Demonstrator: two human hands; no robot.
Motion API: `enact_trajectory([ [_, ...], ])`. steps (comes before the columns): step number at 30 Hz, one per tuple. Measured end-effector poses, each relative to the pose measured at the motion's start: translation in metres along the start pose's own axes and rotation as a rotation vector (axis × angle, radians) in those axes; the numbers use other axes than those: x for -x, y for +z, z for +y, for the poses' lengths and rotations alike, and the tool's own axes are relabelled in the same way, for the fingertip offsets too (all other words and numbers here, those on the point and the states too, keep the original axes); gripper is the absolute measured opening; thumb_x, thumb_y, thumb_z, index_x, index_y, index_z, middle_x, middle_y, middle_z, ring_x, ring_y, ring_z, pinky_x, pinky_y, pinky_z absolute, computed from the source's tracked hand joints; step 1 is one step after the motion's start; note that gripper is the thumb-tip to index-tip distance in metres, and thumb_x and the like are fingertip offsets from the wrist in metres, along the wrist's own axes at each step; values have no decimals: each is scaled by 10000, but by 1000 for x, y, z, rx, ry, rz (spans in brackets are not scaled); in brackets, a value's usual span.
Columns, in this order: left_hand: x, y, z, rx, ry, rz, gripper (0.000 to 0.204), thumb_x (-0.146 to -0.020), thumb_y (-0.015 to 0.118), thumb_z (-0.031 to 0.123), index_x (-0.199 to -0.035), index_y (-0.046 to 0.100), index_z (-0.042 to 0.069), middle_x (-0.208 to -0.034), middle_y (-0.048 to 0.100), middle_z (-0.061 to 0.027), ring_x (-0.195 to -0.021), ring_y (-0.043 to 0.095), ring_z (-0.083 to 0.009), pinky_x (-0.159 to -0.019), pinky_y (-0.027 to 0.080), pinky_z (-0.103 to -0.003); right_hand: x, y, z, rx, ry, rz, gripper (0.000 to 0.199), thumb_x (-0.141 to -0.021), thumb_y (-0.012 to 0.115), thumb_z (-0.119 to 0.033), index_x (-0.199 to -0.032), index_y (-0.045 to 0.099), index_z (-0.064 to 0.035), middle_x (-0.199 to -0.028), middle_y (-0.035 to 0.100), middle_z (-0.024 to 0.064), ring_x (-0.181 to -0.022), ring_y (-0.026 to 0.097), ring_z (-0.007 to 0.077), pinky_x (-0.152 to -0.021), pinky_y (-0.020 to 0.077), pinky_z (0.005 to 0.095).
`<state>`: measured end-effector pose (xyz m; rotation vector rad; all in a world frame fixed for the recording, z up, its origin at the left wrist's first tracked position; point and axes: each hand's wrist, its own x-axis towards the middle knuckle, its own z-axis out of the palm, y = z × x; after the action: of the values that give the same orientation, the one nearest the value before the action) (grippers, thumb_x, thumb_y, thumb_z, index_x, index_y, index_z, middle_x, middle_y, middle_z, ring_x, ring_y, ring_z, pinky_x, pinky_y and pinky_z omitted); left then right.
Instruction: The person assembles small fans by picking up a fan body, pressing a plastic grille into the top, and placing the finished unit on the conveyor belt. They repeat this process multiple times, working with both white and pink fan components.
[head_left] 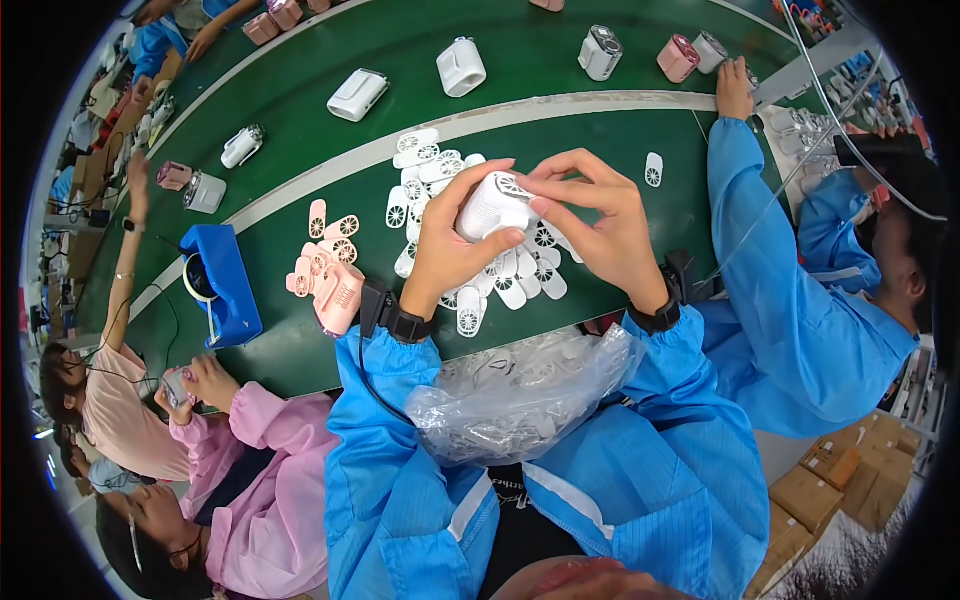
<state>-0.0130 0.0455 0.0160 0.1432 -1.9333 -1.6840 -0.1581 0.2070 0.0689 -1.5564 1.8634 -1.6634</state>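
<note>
Over the green worktop, my left hand (447,240) is closed around a white plastic device housing (487,212), thumb across its lower side. At the housing's upper right end sits a white cover with a round spoked grille (511,186). My right hand (600,205) is closed at that end, its thumb and fingertips pressed on the cover's edge. Loose white spoked covers (398,213) lie in a pile under and around both hands. Left of the pile are several pink covers (318,258) and a pink device housing (339,296).
A clear plastic bag (520,395) full of parts rests against my front. At left stands a blue tape dispenser (222,285). White, pink and grey devices (461,68) sit on the green belt beyond a pale rail (520,108). Co-workers sit on both sides, one blue sleeve (745,230) reaching forward.
</note>
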Motion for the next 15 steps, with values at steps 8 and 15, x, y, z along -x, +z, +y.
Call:
enact_trajectory([
  [8, -1, -1, 2, -26, -11, 3, 757, -765, 947, 204, -1439, 634, 63, -1273, 709, -101, -1146, 690, -209, -998, 541, -346, -4, 2, 0, -113, 86, -18, 299, -886, 792, 25, -1172, 825, -56, -1115, 702, 90, -997, 673, 186, -864, 542, 299],
  [15, 1, 0, -2, -61, 80, 25, 681, -808, 925, 171, -1396, 598, 71, -1223, 707, -97, -1120, 693, -215, -966, 552, -357, -4, -2, 6, -158, 140, -120, 310, -882, 789, 33, -1183, 814, -36, -1192, 684, 104, -1070, 674, 207, -919, 541, 314],
])
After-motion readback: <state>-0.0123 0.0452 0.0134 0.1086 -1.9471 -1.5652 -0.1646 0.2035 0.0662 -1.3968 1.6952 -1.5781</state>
